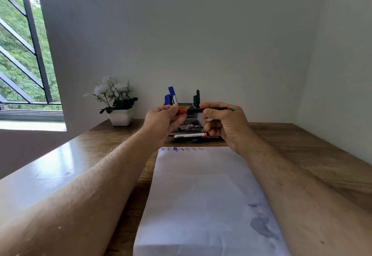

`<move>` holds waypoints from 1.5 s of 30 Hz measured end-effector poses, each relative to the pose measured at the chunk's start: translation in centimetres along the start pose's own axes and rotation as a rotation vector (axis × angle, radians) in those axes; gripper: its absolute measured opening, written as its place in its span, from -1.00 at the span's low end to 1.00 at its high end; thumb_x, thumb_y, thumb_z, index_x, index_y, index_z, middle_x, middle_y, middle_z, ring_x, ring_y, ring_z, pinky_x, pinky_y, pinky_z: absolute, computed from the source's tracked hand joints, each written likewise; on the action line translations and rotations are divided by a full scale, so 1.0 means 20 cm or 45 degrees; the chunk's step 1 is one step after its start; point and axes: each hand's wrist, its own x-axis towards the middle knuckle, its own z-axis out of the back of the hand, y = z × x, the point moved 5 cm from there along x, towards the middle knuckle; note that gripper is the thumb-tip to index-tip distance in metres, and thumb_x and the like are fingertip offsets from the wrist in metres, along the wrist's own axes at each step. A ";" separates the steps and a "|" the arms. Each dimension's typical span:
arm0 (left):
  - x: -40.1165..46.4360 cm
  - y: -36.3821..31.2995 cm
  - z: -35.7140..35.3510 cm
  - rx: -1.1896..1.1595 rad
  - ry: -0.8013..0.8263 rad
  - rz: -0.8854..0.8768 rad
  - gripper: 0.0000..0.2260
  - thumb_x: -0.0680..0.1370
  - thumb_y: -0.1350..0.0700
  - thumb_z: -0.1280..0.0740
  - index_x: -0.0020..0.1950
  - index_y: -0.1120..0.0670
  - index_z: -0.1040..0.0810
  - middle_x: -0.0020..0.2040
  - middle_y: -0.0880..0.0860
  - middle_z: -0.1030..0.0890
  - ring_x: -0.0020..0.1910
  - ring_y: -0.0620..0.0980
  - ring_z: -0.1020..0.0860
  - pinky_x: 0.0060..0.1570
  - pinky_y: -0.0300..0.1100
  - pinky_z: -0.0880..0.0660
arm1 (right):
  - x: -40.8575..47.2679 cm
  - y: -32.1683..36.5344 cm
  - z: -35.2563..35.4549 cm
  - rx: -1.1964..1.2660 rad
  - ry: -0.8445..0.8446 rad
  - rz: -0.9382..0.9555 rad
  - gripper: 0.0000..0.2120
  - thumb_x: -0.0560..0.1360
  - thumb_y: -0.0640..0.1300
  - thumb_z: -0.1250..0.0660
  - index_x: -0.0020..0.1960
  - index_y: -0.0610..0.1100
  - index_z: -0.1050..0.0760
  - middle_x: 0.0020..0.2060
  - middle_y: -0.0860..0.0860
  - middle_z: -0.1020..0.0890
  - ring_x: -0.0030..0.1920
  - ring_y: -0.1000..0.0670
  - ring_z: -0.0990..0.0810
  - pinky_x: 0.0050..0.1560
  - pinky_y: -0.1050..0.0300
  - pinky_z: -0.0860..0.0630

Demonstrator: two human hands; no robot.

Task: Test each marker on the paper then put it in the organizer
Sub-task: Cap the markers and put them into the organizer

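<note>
**Uncapping the red marker**

Head view: my left hand [164, 119] pinches the red cap, my right hand [223, 122] grips the slim black-barrelled marker [196, 110] above the white paper [201, 195] (cap seemingly on); next, pull apart, scribble, then the grey desk organizer [191, 117]

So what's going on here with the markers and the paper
A person holds one marker level above the table, left hand on its red cap end, right hand on the barrel. Blue and green markers already stand in the organizer. A few more lie in front of it. The paper has a row of test scribbles along its far edge.
</note>
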 end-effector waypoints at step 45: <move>-0.08 -0.14 -0.14 0.456 0.055 -0.644 -0.62 0.53 0.30 -0.40 0.21 -0.01 -0.34 -0.10 0.17 -0.66 -0.18 0.06 -0.71 -0.19 -0.12 -0.65 | -0.02 -0.03 -0.03 -1.046 -0.099 0.029 -0.77 0.64 0.02 -0.14 0.06 -0.01 -0.55 -0.20 -0.01 -0.70 -0.41 0.06 -0.61 -0.37 0.15 -0.56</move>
